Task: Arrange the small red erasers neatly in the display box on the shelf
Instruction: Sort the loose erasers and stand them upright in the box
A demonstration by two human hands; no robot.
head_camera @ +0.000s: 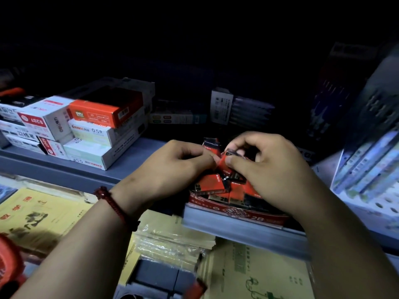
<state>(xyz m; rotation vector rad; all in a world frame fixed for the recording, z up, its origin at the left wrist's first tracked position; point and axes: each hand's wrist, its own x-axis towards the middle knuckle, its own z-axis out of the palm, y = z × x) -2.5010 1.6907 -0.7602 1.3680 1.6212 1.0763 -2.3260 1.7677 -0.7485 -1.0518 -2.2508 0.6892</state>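
Observation:
A red display box (254, 214) marked 2B sits at the front edge of the grey shelf (64, 169). Several small red and black erasers (210, 185) lie jumbled inside it. Above the box both hands meet over one red eraser (222, 161). My left hand (172, 169) pinches its left end with curled fingers. My right hand (265, 167) grips the same eraser between thumb and fingers and hides the right part of the box. Another eraser (211, 144) stands up just behind the fingers.
Stacked white and orange stationery boxes (95, 126) stand on the shelf to the left. Dark packs (237, 108) sit at the back, and pen packs (367, 160) lean at the right. Yellow paper pads (43, 214) and plastic-wrapped sheets (172, 240) lie below the shelf.

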